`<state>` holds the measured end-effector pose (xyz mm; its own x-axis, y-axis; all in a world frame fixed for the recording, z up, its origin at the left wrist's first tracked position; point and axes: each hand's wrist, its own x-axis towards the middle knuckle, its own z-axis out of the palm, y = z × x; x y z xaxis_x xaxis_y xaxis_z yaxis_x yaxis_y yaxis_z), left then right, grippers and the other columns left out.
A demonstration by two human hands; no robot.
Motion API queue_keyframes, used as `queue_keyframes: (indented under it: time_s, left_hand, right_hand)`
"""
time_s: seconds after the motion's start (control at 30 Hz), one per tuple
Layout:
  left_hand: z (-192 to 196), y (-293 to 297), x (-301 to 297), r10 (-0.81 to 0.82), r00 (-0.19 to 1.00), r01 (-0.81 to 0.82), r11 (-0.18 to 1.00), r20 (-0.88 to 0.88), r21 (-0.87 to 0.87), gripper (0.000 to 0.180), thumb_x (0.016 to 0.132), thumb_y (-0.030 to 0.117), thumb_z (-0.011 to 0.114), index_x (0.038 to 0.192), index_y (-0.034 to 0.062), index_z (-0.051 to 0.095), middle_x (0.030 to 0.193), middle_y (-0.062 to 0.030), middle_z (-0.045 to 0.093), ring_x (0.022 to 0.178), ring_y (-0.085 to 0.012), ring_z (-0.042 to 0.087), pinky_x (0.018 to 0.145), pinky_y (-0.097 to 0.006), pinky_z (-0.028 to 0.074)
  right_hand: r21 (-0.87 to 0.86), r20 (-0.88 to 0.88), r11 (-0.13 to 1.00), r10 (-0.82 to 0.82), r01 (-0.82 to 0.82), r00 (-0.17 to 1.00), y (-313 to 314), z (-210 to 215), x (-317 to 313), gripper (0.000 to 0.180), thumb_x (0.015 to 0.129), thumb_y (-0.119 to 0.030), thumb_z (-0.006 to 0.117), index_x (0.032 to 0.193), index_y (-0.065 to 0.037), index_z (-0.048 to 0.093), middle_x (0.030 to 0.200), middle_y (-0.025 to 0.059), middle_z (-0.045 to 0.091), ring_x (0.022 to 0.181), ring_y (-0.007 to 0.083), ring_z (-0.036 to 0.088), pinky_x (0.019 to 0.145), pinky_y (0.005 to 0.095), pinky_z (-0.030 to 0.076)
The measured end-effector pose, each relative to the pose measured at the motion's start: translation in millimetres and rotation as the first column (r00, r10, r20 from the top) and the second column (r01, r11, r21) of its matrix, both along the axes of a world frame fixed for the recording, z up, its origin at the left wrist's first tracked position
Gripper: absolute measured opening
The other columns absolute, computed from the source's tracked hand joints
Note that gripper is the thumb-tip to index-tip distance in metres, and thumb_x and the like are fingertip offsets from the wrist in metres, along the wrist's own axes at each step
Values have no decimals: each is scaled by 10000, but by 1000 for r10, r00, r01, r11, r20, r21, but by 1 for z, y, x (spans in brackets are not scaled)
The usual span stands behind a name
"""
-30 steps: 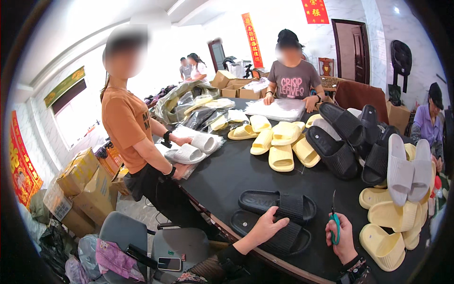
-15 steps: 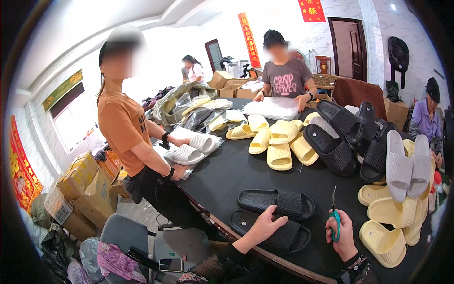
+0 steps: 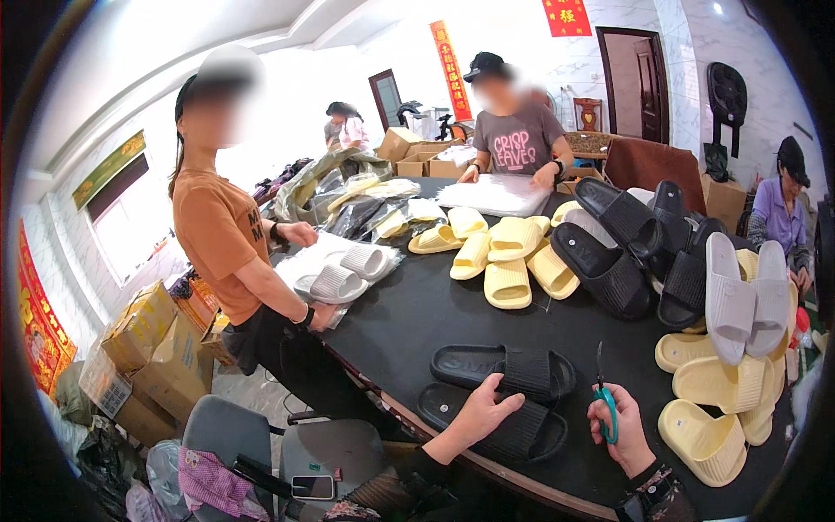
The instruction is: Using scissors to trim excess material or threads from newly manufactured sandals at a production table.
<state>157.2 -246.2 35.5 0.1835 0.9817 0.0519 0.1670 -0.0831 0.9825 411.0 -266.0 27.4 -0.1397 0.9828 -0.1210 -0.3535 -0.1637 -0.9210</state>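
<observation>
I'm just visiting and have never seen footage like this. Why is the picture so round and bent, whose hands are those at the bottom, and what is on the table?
No machine here: a person wears a wide fisheye camera on the head, looking down, so straight edges bend near the rim. The two hands at the bottom are that person's own. The left hand rests on the nearer of two black slippers. The right hand holds small green-handled scissors, blades pointing up. The black table also carries yellow slippers, more black ones and grey ones. Other people work around it; one in an orange shirt handles white slippers in clear bags.
</observation>
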Motion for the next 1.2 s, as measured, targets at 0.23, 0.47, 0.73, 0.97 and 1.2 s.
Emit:
queue_keyframes:
  time_s: [0.23, 0.47, 0.73, 0.97, 1.2]
  left_hand:
    - [-6, 2, 0, -10, 998, 8, 999, 60, 39, 414, 859, 167, 640, 1152, -63, 459, 965, -69, 578, 802, -97, 562, 687, -242, 465]
    - [-2, -1, 2, 3, 998, -5, 1000, 65, 23, 432, 861, 156, 634, 1178, -69, 446, 1004, -79, 578, 823, -107, 565, 703, -243, 467]
    - [-8, 0, 0, -29, 997, 28, 999, 72, 22, 423, 865, 154, 630, 1180, -61, 448, 1024, -73, 579, 844, -111, 569, 717, -242, 467]
    - [-16, 5, -2, 30, 993, -30, 1000, 118, -3, 450, 851, 139, 651, 1176, -88, 437, 994, -90, 595, 845, -101, 569, 714, -235, 475]
    - [-15, 5, 0, 85, 990, -82, 996, 116, -37, 369, 851, 121, 629, 1141, -50, 478, 889, -83, 629, 810, -102, 578, 694, -233, 476]
  right_hand:
    - [-21, 20, 1000, -5, 6, 1000, 1, 2, 0, 328, 839, -81, 606, 1129, -2, 474, 750, 61, 559, 524, 92, 532, 386, 213, 399]
    - [-1, 51, 1000, 21, -21, 998, 0, -1, 1, 363, 828, -95, 626, 1140, 5, 472, 754, 60, 558, 526, 93, 533, 391, 217, 403]
    - [0, 73, 1000, 20, -21, 997, -3, -3, 2, 373, 827, -101, 633, 1146, 7, 474, 770, 67, 567, 537, 97, 540, 400, 213, 404]
    - [26, 104, 999, 42, -44, 994, 2, -3, 2, 381, 847, -155, 645, 1160, -12, 483, 791, 53, 574, 559, 83, 542, 411, 204, 408]
    - [4, 121, 999, 44, -45, 992, 2, 0, 5, 374, 842, -132, 646, 1152, -9, 475, 809, 60, 577, 568, 76, 553, 422, 193, 425]
